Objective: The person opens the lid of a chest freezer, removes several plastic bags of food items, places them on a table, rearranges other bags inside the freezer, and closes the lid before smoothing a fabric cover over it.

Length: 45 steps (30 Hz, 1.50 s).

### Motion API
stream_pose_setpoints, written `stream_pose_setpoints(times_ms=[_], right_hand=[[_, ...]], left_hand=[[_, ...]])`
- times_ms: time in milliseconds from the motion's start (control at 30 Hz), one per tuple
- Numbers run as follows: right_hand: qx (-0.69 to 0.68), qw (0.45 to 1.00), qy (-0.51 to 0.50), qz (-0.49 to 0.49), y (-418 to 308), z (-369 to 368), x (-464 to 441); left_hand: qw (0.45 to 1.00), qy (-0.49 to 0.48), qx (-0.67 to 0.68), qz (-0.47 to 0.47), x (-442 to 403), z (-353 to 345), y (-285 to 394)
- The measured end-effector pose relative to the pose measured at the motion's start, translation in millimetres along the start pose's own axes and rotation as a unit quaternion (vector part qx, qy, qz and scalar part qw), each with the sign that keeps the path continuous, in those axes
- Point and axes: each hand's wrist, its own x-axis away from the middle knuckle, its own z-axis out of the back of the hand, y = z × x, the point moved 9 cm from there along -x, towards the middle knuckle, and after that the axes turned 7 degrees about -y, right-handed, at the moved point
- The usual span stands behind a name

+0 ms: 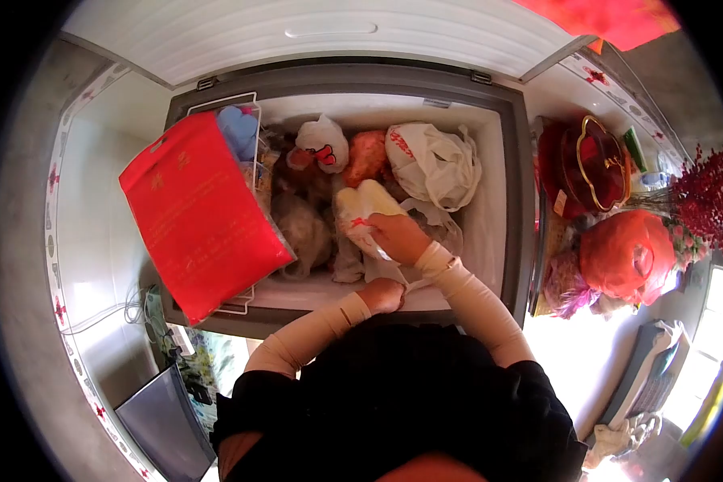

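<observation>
Inside an open chest freezer [510, 201], my right hand [403, 239] grips a clear plastic packet [369, 202] with pale yellow, rounded pieces and red print. My left hand [384, 296] is closed near the freezer's front wall, on the edge of a thin white plastic bag [414, 283]. Part of that bag lies under my right hand and forearm. Around the packet are a knotted white bag with a red and black print [324, 145], an orange-red bag [367, 157] and a large white carrier bag [434, 165].
A red bag [201, 217] lies over a white wire basket [253, 136] at the freezer's left end. The raised lid [321, 32] stands behind. On the right are a dark red gold-rimmed container [566, 173] and a red bundle [627, 253].
</observation>
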Motion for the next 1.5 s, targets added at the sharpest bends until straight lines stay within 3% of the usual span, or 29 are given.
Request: stream_pose_setpoints(times_ms=[100,167,300,333,367,400,433,500,533,567,633,700,767,867,933,1100,1167,1267,1300,1367,1500], right_hand=[[0.061,0.995,-0.075,-0.009,-8.5,-14.5,-14.6],[0.145,0.971,-0.191,0.01,-15.0,-34.8,-19.9],[0.188,0.957,-0.22,-0.011,25.3,-71.2,-27.7],[0.179,0.965,-0.19,0.0,44.0,-75.5,-26.4],[0.169,0.972,-0.16,0.011,59.1,-77.6,-22.2],[0.124,0.987,-0.098,-0.012,75.6,-68.6,-16.8],[0.08,0.996,-0.036,-0.034,89.9,-53.8,-8.8],[0.007,0.99,0.023,-0.136,115.0,-19.2,21.3],[-0.003,0.98,-0.004,-0.199,132.2,-15.0,37.7],[-0.012,0.965,-0.032,-0.261,149.0,-13.2,56.2],[0.035,0.957,-0.085,-0.277,193.1,-38.7,87.9],[0.078,0.943,-0.134,-0.294,207.8,-57.8,108.0],[0.112,0.906,-0.298,-0.28,203.9,-92.5,125.6],[0.132,0.893,-0.299,-0.31,214.9,-98.9,132.2],[0.17,0.87,-0.284,-0.365,235.0,-87.4,135.3],[0.287,0.811,-0.187,-0.474,253.0,-48.2,150.3],[0.306,0.815,-0.164,-0.465,225.6,-36.5,138.0],[0.211,0.863,-0.215,-0.407,168.0,-22.0,97.5],[0.212,0.862,-0.218,-0.406,185.1,-35.8,97.5],[0.211,0.903,-0.216,-0.306,226.7,-89.3,89.5],[0.215,0.898,-0.233,-0.304,261.4,-139.7,87.8]], left_hand=[[1.0,0.007,0.005,-0.01,-1.6,1.5,5.9],[0.998,0.038,0.027,-0.035,-0.1,8.5,13.7],[0.982,0.084,0.134,-0.103,-5.9,16.4,14.2],[0.982,0.082,0.136,-0.102,-3.5,23.4,14.2],[0.967,0.071,0.221,-0.101,2.6,34.9,11.3],[0.945,0.059,0.305,-0.098,7.0,41.9,5.2],[0.945,0.059,0.306,-0.098,10.1,44.2,-1.8],[0.862,0.043,0.49,-0.122,16.1,45.5,-15.9],[0.83,0.027,0.551,-0.086,21.3,43.9,-20.6],[0.828,0.028,0.553,-0.086,24.2,42.4,-20.4],[0.868,0.009,0.491,-0.074,27.5,34.5,-16.5],[0.865,0.021,0.498,-0.053,26.8,33.1,-9.6],[0.863,0.03,0.503,-0.031,22.4,30.7,-12.8],[0.844,0.03,0.536,0.002,16.7,38.0,-21.8],[0.791,0.054,0.609,0.027,26.0,49.5,-24.3],[0.785,0.062,0.616,0.035,37.8,52.4,-31.7],[0.785,0.052,0.616,0.035,39.4,48.9,-35.0],[0.774,0.052,0.63,0.029,38.7,46.9,-38.4],[0.782,0.053,0.621,0.021,36.2,48.3,-38.9],[0.787,0.055,0.614,0.015,32.8,51.5,-38.5],[0.82,0.036,0.571,0.022,29.0,51.5,-37.8]])
